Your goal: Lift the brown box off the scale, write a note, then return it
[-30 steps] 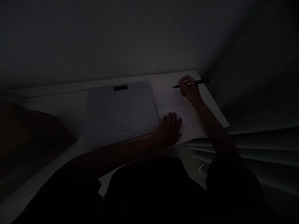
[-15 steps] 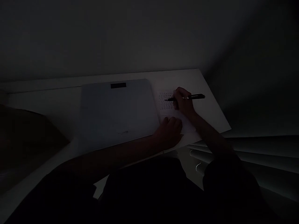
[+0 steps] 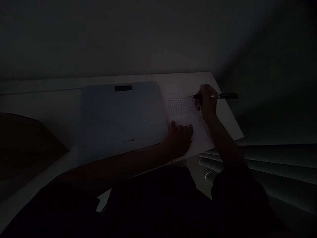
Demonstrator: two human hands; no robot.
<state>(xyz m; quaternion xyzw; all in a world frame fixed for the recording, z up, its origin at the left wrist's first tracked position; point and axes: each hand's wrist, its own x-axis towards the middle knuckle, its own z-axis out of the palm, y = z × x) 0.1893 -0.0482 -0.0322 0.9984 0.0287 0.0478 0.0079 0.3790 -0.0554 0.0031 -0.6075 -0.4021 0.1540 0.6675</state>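
Observation:
The scene is very dark. My right hand (image 3: 207, 101) is closed round a black pen (image 3: 221, 96), whose tip points left over the upper right part of a white sheet (image 3: 184, 110) with rows of small marks. My left hand (image 3: 180, 136) lies flat on the sheet's lower edge, fingers stretched out, beside the right edge of a pale rectangular tablet (image 3: 121, 115). The sheet lies near the right end of a white desk (image 3: 61, 102).
The tablet has a small dark rectangle (image 3: 123, 88) at its far edge. A dark brown shape (image 3: 27, 145) fills the left. Pale slats of a blind (image 3: 272, 162) run below the desk's right corner. A grey wall rises behind the desk.
My right hand with the pen dipped down and left onto the sheet, then moved back up and right. My left hand stayed on the sheet's lower edge.

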